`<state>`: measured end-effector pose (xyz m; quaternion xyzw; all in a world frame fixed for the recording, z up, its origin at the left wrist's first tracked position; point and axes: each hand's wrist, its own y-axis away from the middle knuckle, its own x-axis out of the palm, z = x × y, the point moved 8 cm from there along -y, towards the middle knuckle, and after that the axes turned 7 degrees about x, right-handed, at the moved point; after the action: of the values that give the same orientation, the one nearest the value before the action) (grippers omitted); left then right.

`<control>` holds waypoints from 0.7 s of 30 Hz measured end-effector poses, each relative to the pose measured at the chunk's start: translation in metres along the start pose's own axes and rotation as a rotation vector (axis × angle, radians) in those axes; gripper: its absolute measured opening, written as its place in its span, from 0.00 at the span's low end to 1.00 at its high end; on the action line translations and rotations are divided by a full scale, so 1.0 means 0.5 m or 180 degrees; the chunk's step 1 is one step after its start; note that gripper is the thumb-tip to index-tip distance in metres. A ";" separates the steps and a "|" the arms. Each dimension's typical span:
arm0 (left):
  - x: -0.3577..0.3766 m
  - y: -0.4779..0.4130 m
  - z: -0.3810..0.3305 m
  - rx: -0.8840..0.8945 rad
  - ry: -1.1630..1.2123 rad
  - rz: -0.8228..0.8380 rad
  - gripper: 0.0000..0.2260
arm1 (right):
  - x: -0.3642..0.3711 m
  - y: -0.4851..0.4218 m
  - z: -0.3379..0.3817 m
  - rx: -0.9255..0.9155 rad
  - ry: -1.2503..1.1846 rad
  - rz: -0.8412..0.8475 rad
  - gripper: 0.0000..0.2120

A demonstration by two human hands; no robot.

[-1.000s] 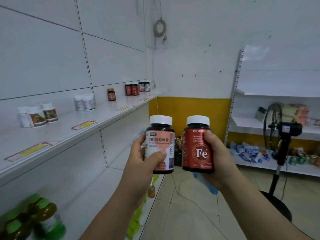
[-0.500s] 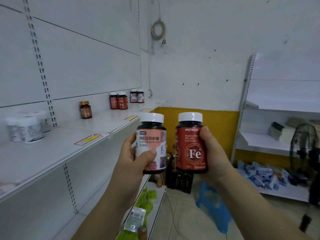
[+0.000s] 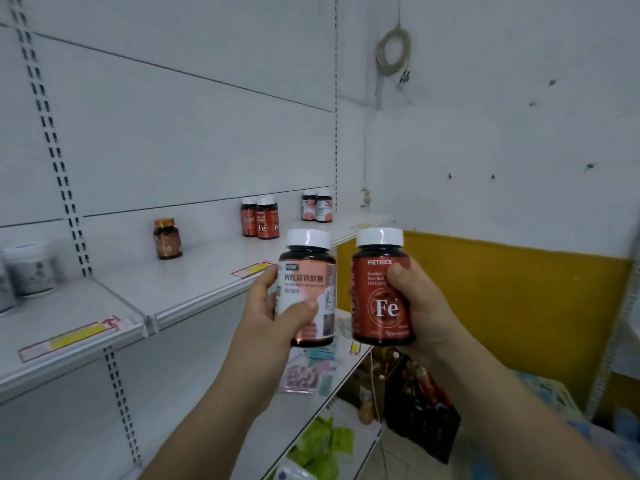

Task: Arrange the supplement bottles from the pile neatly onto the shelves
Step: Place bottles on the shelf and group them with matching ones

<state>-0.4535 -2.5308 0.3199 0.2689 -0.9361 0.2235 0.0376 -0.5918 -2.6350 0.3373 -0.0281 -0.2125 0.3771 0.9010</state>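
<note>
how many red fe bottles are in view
3 red Fe bottles: one gripped in the right hand, two side by side on the upper shelf, left of the pink-label pair. Others may hide behind them.

Bare shelf front, bottles at the back

The upper shelf (image 3: 207, 285) is bare along its front strip and open above; against its back panel stand white jars (image 3: 29, 268) far left, a brown gold-capped bottle (image 3: 167, 239), a red pair (image 3: 260, 218) and a pink-label pair (image 3: 318, 206), with bare gaps between the groups. A slotted upright (image 3: 59, 161) runs down the panel beside the jars. The lower shelf (image 3: 284, 420) is cluttered with packets (image 3: 301, 375). The left hand (image 3: 273, 317) grips a pink-label bottle (image 3: 306, 289), the right hand (image 3: 419, 306) a red Fe bottle (image 3: 381, 299), just before the shelf edge
</note>
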 end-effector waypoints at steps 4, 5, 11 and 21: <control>0.027 -0.063 0.027 0.0011 -0.0167 -0.0269 0.22 | -0.035 -0.102 0.006 0.0150 -0.0181 0.0293 0.35; 0.027 -0.079 0.031 0.0026 -0.0202 -0.0336 0.21 | -0.042 -0.128 0.005 0.0163 -0.0272 0.0359 0.28; -0.002 -0.200 0.046 0.0264 -0.0487 -0.0635 0.20 | -0.051 -0.300 -0.022 0.0430 -0.0785 0.0693 0.23; -0.008 -0.392 0.124 0.0310 -0.1116 -0.1069 0.20 | -0.088 -0.549 -0.051 0.0450 -0.0534 0.1062 0.49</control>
<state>-0.3452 -2.7041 0.3413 0.4569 -0.8586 0.2089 -0.1018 -0.4257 -2.8588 0.3561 0.0319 -0.2522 0.5362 0.8049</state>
